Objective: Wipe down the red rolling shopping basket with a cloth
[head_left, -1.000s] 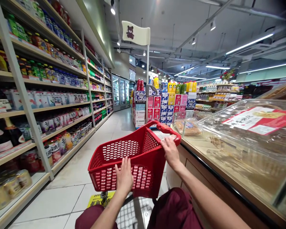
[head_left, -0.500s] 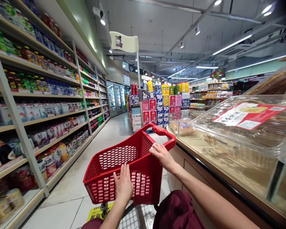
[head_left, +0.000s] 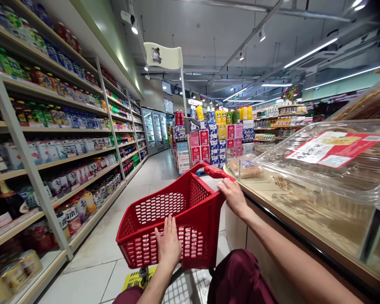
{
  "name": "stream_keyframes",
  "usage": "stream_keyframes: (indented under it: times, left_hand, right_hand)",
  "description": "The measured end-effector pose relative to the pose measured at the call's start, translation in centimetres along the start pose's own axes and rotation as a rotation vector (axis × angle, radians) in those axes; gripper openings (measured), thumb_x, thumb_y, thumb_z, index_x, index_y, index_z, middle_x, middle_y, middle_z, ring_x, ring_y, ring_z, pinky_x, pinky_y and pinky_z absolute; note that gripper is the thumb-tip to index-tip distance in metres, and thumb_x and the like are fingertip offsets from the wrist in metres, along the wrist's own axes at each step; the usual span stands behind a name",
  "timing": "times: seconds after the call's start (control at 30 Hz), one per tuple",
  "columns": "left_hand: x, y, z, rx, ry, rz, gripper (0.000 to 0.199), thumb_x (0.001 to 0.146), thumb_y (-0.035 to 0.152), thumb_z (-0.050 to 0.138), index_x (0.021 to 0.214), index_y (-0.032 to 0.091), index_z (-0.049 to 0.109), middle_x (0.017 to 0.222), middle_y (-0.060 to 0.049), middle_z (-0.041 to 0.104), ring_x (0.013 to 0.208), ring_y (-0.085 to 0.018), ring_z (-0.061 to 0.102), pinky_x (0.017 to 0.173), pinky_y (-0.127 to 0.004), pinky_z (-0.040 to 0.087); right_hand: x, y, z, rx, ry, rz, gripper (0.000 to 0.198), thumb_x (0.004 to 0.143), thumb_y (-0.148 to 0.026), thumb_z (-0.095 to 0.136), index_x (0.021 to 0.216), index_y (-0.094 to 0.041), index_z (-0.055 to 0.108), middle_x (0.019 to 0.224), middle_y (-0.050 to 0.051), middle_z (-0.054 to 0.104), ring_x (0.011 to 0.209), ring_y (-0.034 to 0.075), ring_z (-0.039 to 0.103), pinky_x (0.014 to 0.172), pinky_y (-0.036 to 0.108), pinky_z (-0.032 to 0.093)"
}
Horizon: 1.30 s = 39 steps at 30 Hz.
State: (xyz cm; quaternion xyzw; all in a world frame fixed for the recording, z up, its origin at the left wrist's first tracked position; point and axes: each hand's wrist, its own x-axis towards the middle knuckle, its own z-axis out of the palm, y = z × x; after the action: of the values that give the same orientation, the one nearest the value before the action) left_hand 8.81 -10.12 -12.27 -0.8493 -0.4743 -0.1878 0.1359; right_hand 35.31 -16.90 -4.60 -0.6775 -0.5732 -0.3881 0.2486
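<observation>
A small red plastic shopping cart [head_left: 205, 230] stands right in front of me, its perforated basket holding nothing that I can see. My left hand [head_left: 169, 245] lies flat against the near side of the basket, fingers stretched upward near the rim. My right hand [head_left: 234, 195] is at the cart's handle [head_left: 217, 172], with its fingers bent over the near end of the bar. A pole rises from the cart's far side and carries a cream sign [head_left: 163, 55] with an animal picture.
Drink shelves [head_left: 63, 130] line the left side. A display counter [head_left: 272, 236] runs close along the right, bearing clear plastic food boxes [head_left: 335, 147]. Stacked cartons [head_left: 204, 145] with bottles on top stand ahead. Glass-door fridges [head_left: 156, 126] are farther back along the tiled aisle [head_left: 145, 173].
My right hand has moved from the basket's near rim up and right to the handle. My left hand stays flat on the side. The cart appears slightly farther right in view.
</observation>
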Motion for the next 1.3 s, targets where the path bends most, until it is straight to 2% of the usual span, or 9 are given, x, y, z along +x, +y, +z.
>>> stream_keyframes:
  times: [0.1,0.27,0.47,0.63,0.7,0.83,1.03,1.2,1.3]
  left_hand:
    - [0.0,0.2,0.0,-0.003,0.000,-0.013,0.071,0.065,0.007,0.035,0.135,0.012,0.021,0.144,-0.008,0.020,0.132,-0.023,0.017,0.104,-0.055,0.015]
    - [-0.1,0.0,0.0,0.012,0.006,0.011,0.072,0.065,0.005,0.033,0.135,0.014,0.021,0.143,-0.008,0.021,0.132,-0.022,0.018,0.104,-0.056,0.014]
    - [-0.2,0.4,-0.5,-0.053,-0.018,-0.008,0.073,0.065,0.008,0.037,0.135,0.012,0.020,0.143,-0.009,0.020,0.132,-0.023,0.017,0.104,-0.056,0.013]
    - [-0.2,0.2,-0.9,-0.042,-0.028,-0.005,0.072,0.065,0.007,0.037,0.135,0.013,0.021,0.142,-0.010,0.024,0.132,-0.023,0.017,0.104,-0.057,0.012]
    - [-0.1,0.1,-0.9,-0.041,-0.032,0.003,0.072,0.066,0.008,0.037,0.135,0.013,0.021,0.142,-0.010,0.024,0.132,-0.024,0.018,0.104,-0.057,0.013]
    - [0.0,0.5,-0.9,-0.051,-0.054,-0.027,0.072,0.066,0.011,0.040,0.135,0.014,0.022,0.143,-0.009,0.023,0.132,-0.026,0.016,0.104,-0.057,0.014]
    - [-0.1,-0.4,-0.8,-0.066,-0.033,-0.027,0.070,0.066,0.009,0.038,0.134,0.013,0.024,0.143,-0.009,0.023,0.132,-0.022,0.019,0.105,-0.056,0.010]
    - [-0.5,-2.0,-1.1,-0.022,-0.036,-0.169,0.066,0.069,0.010,0.036,0.133,0.009,0.025,0.142,-0.011,0.023,0.132,-0.022,0.018,0.105,-0.056,0.010]
    - [-0.8,-2.4,-1.4,-0.012,-0.048,-0.145,0.065,0.069,0.010,0.036,0.133,0.010,0.026,0.143,-0.010,0.023,0.132,-0.022,0.019,0.105,-0.056,0.011]
  right_hand:
    - [-0.5,-1.1,0.3,-0.002,0.026,0.034,0.030,0.083,-0.010,0.041,0.103,-0.019,0.061,0.118,0.013,0.054,0.115,0.025,0.043,0.092,0.041,0.033]
    - [-2.0,-5.6,1.6,0.131,-0.003,-0.246,0.034,0.084,-0.010,0.041,0.105,-0.028,0.060,0.122,0.003,0.053,0.116,0.019,0.043,0.099,0.039,0.027]
    - [-1.6,-3.6,0.9,0.040,0.032,0.072,0.039,0.081,-0.005,0.038,0.111,-0.019,0.058,0.122,0.012,0.052,0.117,0.024,0.042,0.097,0.044,0.027]
    - [-2.1,-7.3,1.9,0.177,-0.011,-0.200,0.034,0.083,-0.009,0.040,0.104,-0.025,0.061,0.121,0.005,0.054,0.116,0.020,0.044,0.099,0.039,0.027]
    - [-1.6,-6.8,1.7,0.160,-0.025,-0.153,0.036,0.083,-0.007,0.039,0.107,-0.025,0.060,0.122,0.006,0.053,0.115,0.020,0.044,0.099,0.041,0.027]
    - [-0.9,-5.5,1.3,0.060,0.035,0.092,0.038,0.082,-0.005,0.037,0.111,-0.017,0.058,0.122,0.014,0.052,0.113,0.026,0.045,0.097,0.046,0.028]
    - [-1.8,-9.3,2.7,0.173,0.048,-0.198,0.031,0.083,-0.009,0.041,0.102,-0.022,0.062,0.119,0.006,0.056,0.113,0.022,0.045,0.097,0.040,0.031]
    - [-1.3,-8.1,2.5,0.131,0.057,0.037,0.038,0.082,-0.004,0.036,0.111,-0.017,0.057,0.123,0.013,0.051,0.117,0.025,0.041,0.098,0.045,0.030]
    - [-1.8,-10.9,3.5,0.212,0.067,-0.079,0.033,0.084,-0.008,0.038,0.107,-0.018,0.059,0.120,0.012,0.053,0.116,0.023,0.043,0.097,0.043,0.033]
